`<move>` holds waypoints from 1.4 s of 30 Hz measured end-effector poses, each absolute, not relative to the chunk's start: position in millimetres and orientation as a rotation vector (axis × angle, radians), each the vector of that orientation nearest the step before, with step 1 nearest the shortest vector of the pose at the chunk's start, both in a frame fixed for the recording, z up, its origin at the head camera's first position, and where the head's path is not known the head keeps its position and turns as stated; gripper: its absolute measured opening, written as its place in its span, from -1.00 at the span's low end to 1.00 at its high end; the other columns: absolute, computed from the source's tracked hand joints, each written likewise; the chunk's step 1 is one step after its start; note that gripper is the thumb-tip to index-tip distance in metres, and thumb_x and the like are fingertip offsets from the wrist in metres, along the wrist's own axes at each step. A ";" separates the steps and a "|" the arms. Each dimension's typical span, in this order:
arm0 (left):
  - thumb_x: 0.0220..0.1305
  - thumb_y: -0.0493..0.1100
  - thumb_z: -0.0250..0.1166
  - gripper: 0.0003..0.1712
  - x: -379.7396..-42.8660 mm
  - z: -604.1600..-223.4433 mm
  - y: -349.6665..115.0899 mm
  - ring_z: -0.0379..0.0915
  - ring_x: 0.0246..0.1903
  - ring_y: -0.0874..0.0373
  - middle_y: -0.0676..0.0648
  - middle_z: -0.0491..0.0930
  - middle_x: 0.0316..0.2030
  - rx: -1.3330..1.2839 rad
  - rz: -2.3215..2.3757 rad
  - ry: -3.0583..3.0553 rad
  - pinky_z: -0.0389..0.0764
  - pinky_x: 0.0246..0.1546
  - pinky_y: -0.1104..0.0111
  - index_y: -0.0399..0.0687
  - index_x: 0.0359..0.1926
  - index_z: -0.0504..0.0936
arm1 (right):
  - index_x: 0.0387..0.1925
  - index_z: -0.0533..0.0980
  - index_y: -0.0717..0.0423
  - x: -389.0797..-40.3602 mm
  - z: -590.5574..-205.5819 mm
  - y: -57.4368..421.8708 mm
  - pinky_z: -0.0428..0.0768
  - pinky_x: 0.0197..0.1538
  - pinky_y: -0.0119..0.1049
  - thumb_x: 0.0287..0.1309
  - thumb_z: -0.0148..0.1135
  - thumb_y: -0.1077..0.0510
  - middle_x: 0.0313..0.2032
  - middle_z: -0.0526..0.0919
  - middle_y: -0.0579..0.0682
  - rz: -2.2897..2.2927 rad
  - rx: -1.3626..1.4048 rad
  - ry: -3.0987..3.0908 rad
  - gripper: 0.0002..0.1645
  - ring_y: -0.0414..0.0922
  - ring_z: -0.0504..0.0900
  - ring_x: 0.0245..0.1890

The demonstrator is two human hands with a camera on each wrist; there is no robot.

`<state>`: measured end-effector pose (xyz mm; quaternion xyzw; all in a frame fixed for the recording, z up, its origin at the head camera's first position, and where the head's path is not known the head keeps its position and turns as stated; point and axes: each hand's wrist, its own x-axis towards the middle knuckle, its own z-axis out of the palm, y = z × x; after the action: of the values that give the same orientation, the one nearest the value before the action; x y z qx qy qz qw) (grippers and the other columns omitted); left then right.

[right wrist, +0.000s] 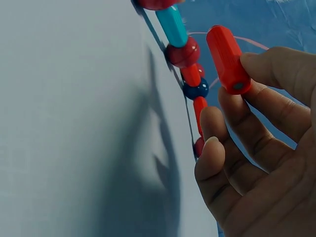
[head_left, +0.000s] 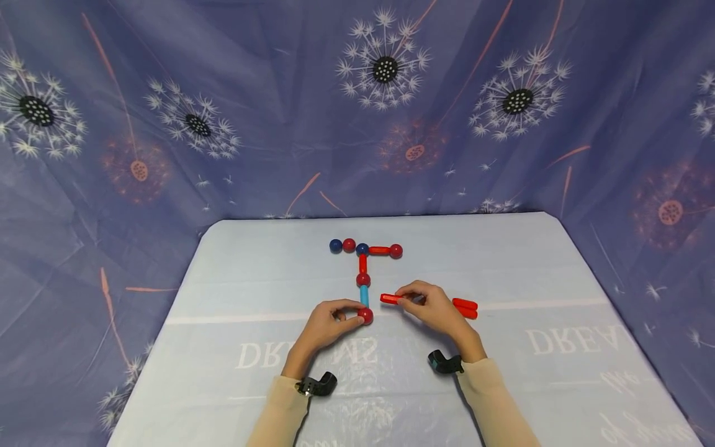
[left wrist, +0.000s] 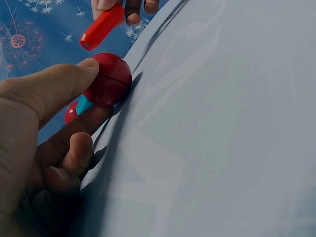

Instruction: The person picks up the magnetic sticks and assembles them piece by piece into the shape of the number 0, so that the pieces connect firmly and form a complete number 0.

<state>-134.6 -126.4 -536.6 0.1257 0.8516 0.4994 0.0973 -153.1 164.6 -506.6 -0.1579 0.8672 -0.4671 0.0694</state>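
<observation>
Between thumb and fingers, my left hand [head_left: 329,323] holds the red ball [left wrist: 109,79] at the near end of a chain of balls and rods on the table. A light blue rod [head_left: 364,296] joins that ball to another red ball [head_left: 363,279]. Farther back, a red rod [head_left: 363,264] leads to a dark blue ball [head_left: 362,249]. My right hand [head_left: 432,305] pinches a loose red rod [right wrist: 228,59] by one end, off the table. The rod's free end points toward the held ball, with a gap between them.
From the dark blue ball, a red rod [head_left: 380,251] runs right to a red ball [head_left: 396,251]. On its left sit a red ball [head_left: 349,244] and another dark blue ball [head_left: 336,246]. Two red rods [head_left: 465,308] lie beyond my right wrist on the white table [head_left: 234,267].
</observation>
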 end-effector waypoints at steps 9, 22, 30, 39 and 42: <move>0.25 0.04 0.49 -0.72 -135.7 -536.1 -125.5 0.37 -0.54 0.31 0.17 0.70 -0.34 0.393 1.485 2.529 0.37 -0.49 0.45 0.28 0.00 0.80 | -0.11 0.73 -0.13 -148.0 -510.0 160.5 0.61 -0.11 -0.34 0.30 0.40 0.06 -0.23 0.69 -0.21 -1.350 -0.482 2.593 -0.85 -0.17 0.60 -0.23; 0.24 0.04 0.51 -0.72 -135.0 -537.6 -125.6 0.37 -0.54 0.32 0.20 0.66 -0.40 0.372 1.478 2.543 0.36 -0.49 0.45 0.33 -0.02 0.80 | -0.10 0.73 -0.10 -144.3 -512.9 156.0 0.59 -0.13 -0.35 0.31 0.38 0.11 -0.24 0.68 -0.20 -1.301 -0.489 2.585 -0.85 -0.18 0.59 -0.25; 0.24 0.04 0.50 -0.73 -134.4 -538.3 -125.9 0.38 -0.54 0.31 0.20 0.67 -0.39 0.372 1.487 2.540 0.38 -0.48 0.45 0.34 -0.02 0.80 | -0.11 0.73 -0.05 -143.7 -514.8 155.8 0.58 -0.17 -0.37 0.30 0.39 0.12 -0.23 0.69 -0.17 -1.292 -0.544 2.589 -0.85 -0.22 0.57 -0.27; 0.24 0.02 0.51 -0.72 -134.0 -537.0 -125.8 0.36 -0.55 0.33 0.18 0.68 -0.37 0.378 1.509 2.521 0.38 -0.50 0.46 0.30 -0.02 0.80 | -0.10 0.73 -0.06 -144.4 -515.7 153.9 0.59 -0.16 -0.39 0.30 0.39 0.13 -0.22 0.70 -0.17 -1.272 -0.573 2.593 -0.84 -0.23 0.57 -0.28; 0.24 0.01 0.51 -0.72 -133.6 -535.9 -125.8 0.36 -0.55 0.33 0.18 0.70 -0.34 0.375 1.520 2.509 0.38 -0.49 0.46 0.29 -0.02 0.80 | -0.11 0.73 -0.04 -143.9 -515.1 153.4 0.59 -0.16 -0.38 0.28 0.40 0.16 -0.22 0.71 -0.15 -1.282 -0.589 2.588 -0.83 -0.23 0.57 -0.28</move>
<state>-133.6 -125.8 -535.9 0.1262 0.8448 0.5118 0.0922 -143.9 153.4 -515.1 -0.1988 0.8739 -0.4329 0.0968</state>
